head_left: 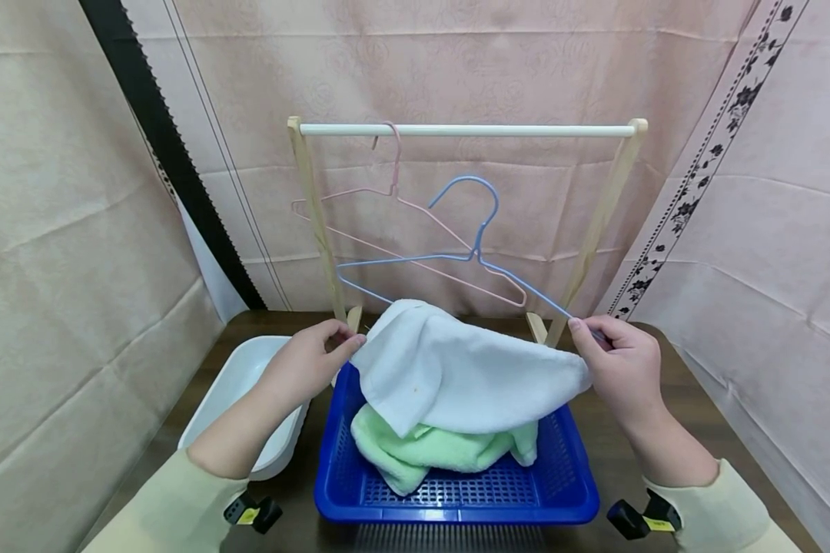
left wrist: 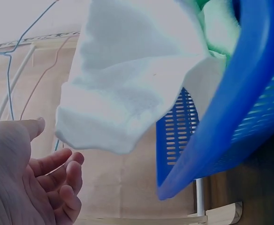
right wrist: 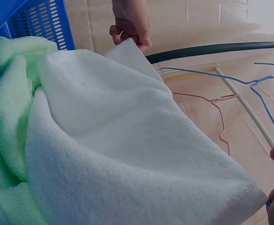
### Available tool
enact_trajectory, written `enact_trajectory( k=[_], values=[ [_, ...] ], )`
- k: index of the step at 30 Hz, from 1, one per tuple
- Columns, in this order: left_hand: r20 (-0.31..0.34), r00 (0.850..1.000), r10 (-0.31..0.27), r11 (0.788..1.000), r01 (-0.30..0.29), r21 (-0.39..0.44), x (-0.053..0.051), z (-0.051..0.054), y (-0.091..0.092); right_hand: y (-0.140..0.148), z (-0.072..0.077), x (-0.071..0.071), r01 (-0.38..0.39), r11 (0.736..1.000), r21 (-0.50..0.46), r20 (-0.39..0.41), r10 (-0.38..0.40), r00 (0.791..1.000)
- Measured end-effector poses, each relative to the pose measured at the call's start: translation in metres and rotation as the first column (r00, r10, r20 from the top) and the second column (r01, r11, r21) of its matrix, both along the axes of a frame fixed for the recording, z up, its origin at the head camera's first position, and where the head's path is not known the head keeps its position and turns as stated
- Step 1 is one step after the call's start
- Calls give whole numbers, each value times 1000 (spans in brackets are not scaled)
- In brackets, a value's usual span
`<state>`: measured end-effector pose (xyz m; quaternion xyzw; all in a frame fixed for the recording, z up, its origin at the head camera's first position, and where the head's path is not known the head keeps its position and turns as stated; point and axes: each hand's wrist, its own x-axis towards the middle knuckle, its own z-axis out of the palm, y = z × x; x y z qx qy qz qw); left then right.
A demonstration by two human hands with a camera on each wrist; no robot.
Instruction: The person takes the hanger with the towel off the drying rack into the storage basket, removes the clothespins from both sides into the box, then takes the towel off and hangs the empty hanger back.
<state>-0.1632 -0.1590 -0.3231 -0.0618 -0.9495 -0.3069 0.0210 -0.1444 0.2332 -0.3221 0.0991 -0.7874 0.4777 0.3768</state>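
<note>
A white towel (head_left: 456,369) hangs draped over the lower part of a blue clothes hanger (head_left: 484,230), which tilts above the basket. My right hand (head_left: 622,361) pinches the hanger's right end, close to the towel's right edge. By the towel's left corner is my left hand (head_left: 311,361); in the left wrist view its loosely bent fingers (left wrist: 57,168) stand apart from the white cloth (left wrist: 123,93). A light green towel (head_left: 449,445) lies bunched in the blue basket (head_left: 456,513), partly under the white one. The hanger's lower bar is mostly hidden by the towel.
Behind the basket stands a rack with a white rail (head_left: 498,130) and wooden posts (head_left: 605,215). A pink hanger (head_left: 396,165) hangs from that rail, left of centre. A white plastic tub (head_left: 207,407) sits on the dark wooden table (head_left: 692,399), left of the basket.
</note>
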Motion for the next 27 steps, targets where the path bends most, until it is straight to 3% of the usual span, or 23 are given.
enact_trajectory(
  k=[6,18,27],
  values=[
    [12,1000,-11,998,10,59,-9,1,2,-1,0,0,-8,1000,1,-18,8,1000],
    [-20,998,-66,993,68,94,-19,7,19,-4,1,1,-34,999,13,-23,34,999],
    [-34,998,-50,992,53,118,-25,8,29,-4,0,2,-37,999,34,-10,37,999]
  ],
)
